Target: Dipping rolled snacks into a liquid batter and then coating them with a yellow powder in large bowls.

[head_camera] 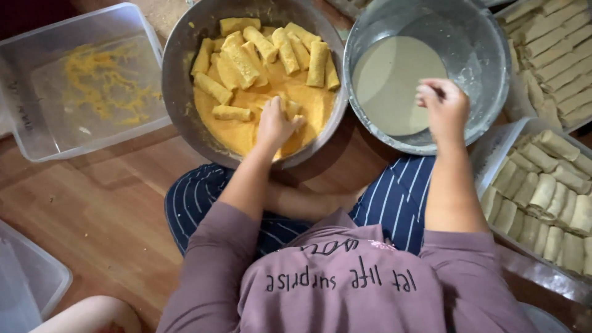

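My left hand (275, 123) reaches into a large metal bowl (179, 68) of orange-yellow crumbs and presses on a crumb-coated roll (290, 108) near the bowl's front. Several coated rolls (271, 49) lie across the crumbs toward the back. My right hand (441, 105) hovers over a second metal bowl (487, 55) holding pale beige batter (388, 80), fingers curled and wet; whether it holds anything I cannot tell.
A clear plastic tub (37, 129) dusted with yellow crumbs sits at the left. Trays of pale uncoated rolls (546, 197) lie at the right and upper right (555, 55). Another clear container (24, 283) is at the lower left on the wooden floor (105, 203).
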